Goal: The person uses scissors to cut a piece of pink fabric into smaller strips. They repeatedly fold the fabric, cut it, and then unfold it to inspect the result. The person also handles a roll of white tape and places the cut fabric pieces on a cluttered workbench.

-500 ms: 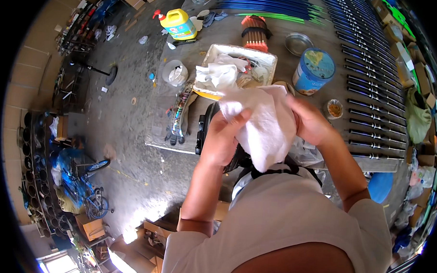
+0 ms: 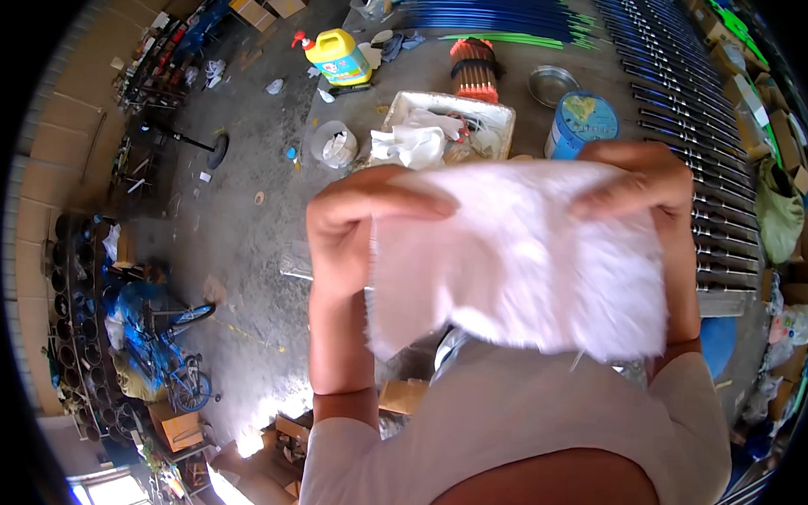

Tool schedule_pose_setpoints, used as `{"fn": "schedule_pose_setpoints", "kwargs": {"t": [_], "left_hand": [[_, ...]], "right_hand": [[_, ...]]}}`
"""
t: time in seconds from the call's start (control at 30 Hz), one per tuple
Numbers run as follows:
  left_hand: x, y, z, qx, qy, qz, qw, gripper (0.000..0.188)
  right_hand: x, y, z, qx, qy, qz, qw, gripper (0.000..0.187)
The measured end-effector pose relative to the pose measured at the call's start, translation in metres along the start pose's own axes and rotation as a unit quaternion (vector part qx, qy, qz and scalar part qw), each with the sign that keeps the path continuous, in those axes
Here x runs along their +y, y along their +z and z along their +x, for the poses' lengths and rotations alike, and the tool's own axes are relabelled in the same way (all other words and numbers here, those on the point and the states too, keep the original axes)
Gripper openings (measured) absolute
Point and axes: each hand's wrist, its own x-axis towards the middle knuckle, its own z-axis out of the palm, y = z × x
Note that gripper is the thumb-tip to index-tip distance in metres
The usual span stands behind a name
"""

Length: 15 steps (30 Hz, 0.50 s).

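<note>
A fluffy white cloth (image 2: 519,256) hangs spread out between my two hands in front of my chest. My left hand (image 2: 356,211) pinches its upper left corner, thumb on top and fingers behind. On the other side my right hand (image 2: 642,185) grips the upper right part the same way. Just beyond the cloth stands a white tub (image 2: 508,136) with crumpled white cloths (image 2: 412,146) inside. A blue round canister (image 2: 568,138) is close to my right hand, partly covered by it and the cloth.
On the table are a yellow jug (image 2: 339,59) with a red pump, a bundle of orange-tipped rods (image 2: 475,72), a metal bowl (image 2: 552,84) and a clear cup of white bits (image 2: 335,145). Rows of dark rods (image 2: 685,111) lie at the right. A blue bicycle (image 2: 182,369) stands at left.
The cloth was bunched up and drooping; now it is stretched wide between my hands. Both hands have moved apart, nearer to me, and the cloth hides more of the table.
</note>
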Motion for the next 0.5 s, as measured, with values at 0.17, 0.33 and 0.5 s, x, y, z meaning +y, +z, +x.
{"fn": "schedule_pose_setpoints", "kwargs": {"t": [0.17,0.33,0.5], "left_hand": [[-0.036,-0.007,0.003,0.033,-0.116,-0.166,0.979,0.033],[-0.036,0.001,0.01,0.063,-0.154,-0.198,0.966,0.025],[-0.036,-0.003,0.011,0.012,-0.159,-0.235,0.959,0.03]], "right_hand": [[0.007,0.013,0.006,0.113,0.026,-0.074,0.99,0.028],[0.016,0.012,0.005,0.198,0.088,0.028,0.976,0.029],[0.03,0.008,-0.003,0.316,0.255,0.19,0.894,0.039]]}}
